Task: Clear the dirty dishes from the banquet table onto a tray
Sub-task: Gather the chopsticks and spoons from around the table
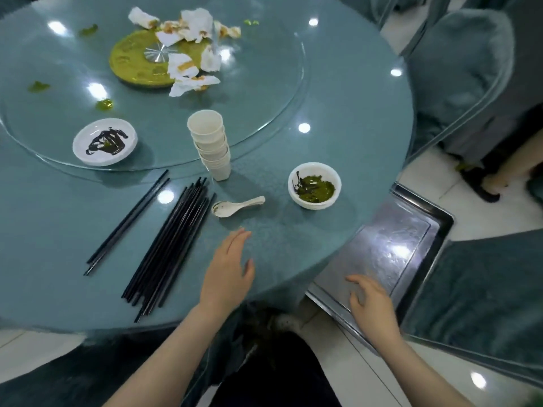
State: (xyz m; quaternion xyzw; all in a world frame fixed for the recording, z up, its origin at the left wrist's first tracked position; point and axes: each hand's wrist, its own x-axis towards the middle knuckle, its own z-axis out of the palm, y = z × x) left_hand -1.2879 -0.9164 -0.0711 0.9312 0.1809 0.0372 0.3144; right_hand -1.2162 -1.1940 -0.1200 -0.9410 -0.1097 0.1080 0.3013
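Dirty dishes not yet on the tray [411, 230] — bare metal, tucked under the table [338, 113] edge at four o'clock. Bowl [314, 185] at two o'clock of the left hand [227, 271], spoon [235, 206] at twelve, stacked cups [210, 142] beyond, chopsticks [167, 245] at nine, saucer [105, 141] on the glass turntable [264, 98]. Left hand flat, fingers straight, nothing held. Right hand [371, 304] over the tray's near rim, fingers loosely spread, empty. Judged: loading barely begun — next a reach for spoon or bowl.
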